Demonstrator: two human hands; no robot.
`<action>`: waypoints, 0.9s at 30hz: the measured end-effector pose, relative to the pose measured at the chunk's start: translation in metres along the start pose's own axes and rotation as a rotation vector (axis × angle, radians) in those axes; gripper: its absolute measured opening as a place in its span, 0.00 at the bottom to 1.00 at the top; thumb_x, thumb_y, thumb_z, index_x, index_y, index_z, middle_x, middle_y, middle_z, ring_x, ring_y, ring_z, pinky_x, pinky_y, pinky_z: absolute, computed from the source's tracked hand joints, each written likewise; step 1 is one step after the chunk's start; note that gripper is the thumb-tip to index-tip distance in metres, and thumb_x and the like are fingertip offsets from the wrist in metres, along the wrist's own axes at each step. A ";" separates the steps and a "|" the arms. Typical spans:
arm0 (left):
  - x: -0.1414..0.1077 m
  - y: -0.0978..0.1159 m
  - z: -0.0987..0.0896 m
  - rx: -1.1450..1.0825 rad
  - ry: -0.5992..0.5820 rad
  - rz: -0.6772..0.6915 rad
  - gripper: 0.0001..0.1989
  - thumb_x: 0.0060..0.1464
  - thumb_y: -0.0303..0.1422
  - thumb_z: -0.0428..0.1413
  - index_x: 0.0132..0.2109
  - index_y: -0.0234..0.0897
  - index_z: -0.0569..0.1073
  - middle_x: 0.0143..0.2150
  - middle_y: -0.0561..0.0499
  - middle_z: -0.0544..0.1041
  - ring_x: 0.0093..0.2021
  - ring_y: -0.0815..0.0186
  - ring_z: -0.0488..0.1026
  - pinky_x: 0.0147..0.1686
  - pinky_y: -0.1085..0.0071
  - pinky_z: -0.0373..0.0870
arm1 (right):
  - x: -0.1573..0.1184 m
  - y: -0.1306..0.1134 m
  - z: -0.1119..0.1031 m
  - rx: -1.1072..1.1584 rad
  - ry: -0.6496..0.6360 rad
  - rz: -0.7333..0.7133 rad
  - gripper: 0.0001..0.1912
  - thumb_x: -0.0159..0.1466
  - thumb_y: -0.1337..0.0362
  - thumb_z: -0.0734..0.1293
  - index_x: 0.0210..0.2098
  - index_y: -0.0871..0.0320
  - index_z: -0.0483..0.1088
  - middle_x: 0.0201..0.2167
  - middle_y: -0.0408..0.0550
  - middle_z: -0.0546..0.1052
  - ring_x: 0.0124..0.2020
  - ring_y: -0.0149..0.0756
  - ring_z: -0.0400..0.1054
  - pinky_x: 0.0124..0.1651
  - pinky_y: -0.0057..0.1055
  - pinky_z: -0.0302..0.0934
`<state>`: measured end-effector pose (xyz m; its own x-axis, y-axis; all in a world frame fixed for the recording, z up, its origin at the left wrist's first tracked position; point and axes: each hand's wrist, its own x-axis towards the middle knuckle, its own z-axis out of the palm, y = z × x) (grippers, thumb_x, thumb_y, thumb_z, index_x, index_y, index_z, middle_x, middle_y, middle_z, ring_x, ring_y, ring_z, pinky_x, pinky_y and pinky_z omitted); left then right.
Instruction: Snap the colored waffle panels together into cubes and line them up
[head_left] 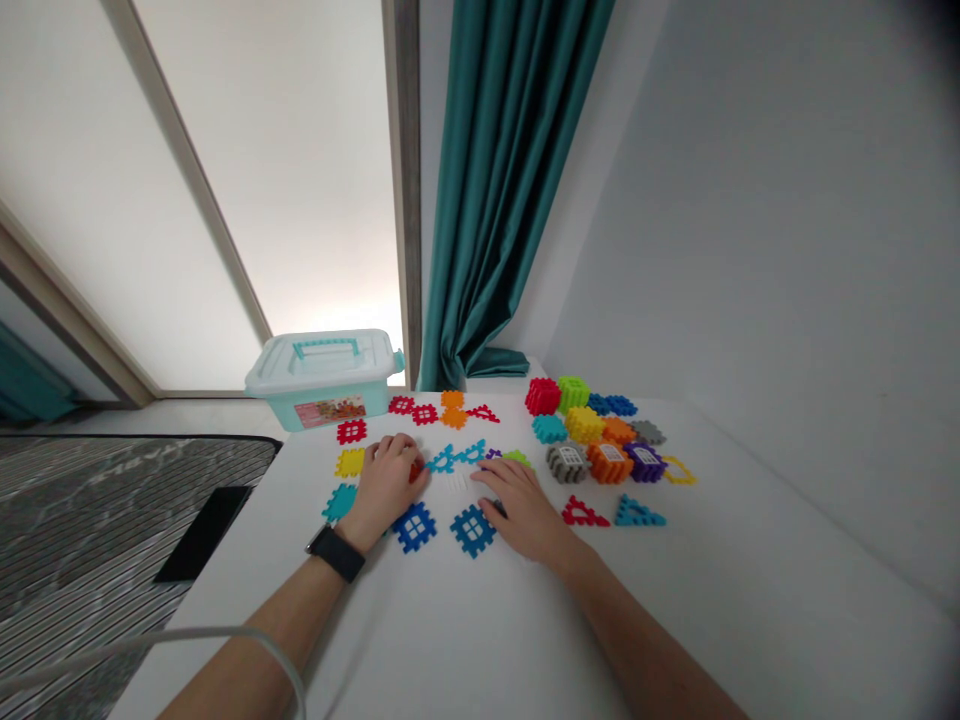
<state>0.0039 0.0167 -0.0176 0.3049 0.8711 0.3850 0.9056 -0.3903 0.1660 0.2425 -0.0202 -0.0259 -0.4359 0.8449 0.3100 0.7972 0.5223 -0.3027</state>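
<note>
- While the person sits over the white table [480, 640], both bare hands reach in among interlocking toy plates, palms down.
- The left hand [390, 475] has its fingers bent over a red-orange piece [415, 468]; most of that piece is hidden, so I cannot tell whether it is gripped or merely covered. A dark-banded smartwatch [336, 553] sits on that wrist.
- The right hand [521, 500] is loosely spread, its thumb set apart from the fingers, near a lime-green piece [517, 458] and a small purple piece [493, 454], both partly hidden.
- Between the hands, toward the far side, lie two light-blue triangular frames [442, 459], side by side.
- Closer to the person are two blue window plates, well apart: one [415, 527] just beside the left wrist, the other [473, 530] near the right thumb.
- Left of the left hand lie a yellow plate [350, 462] and a teal plate [340, 502], with a red window plate [352, 431] beyond them.
- Farther back are two orange plates [453, 416] and a red triangular frame [484, 413].
- On the right stand stacks of plates: red [541, 396], lime-green [574, 392] and yellow [584, 424], with grey [567, 462], orange [610, 462] and purple [646, 461] window stacks nearer.
- In front of those stacks, a red triangle [584, 512] and a blue triangle [639, 511] lie flat.
- At the far left corner stands a lidded, pale-turquoise storage box [326, 405], near a teal curtain [510, 200].
</note>
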 end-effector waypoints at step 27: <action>-0.007 0.001 -0.028 -0.108 0.267 0.416 0.06 0.63 0.30 0.54 0.41 0.41 0.76 0.50 0.46 0.75 0.51 0.60 0.72 0.63 0.49 0.59 | 0.005 -0.001 -0.002 0.139 0.276 -0.016 0.14 0.66 0.66 0.63 0.51 0.53 0.70 0.52 0.55 0.70 0.55 0.47 0.66 0.59 0.47 0.63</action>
<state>-0.0058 0.0020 0.0052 0.5349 0.5343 0.6546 0.6836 -0.7289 0.0364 0.2402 -0.0168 -0.0225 -0.3030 0.7833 0.5428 0.7180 0.5622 -0.4104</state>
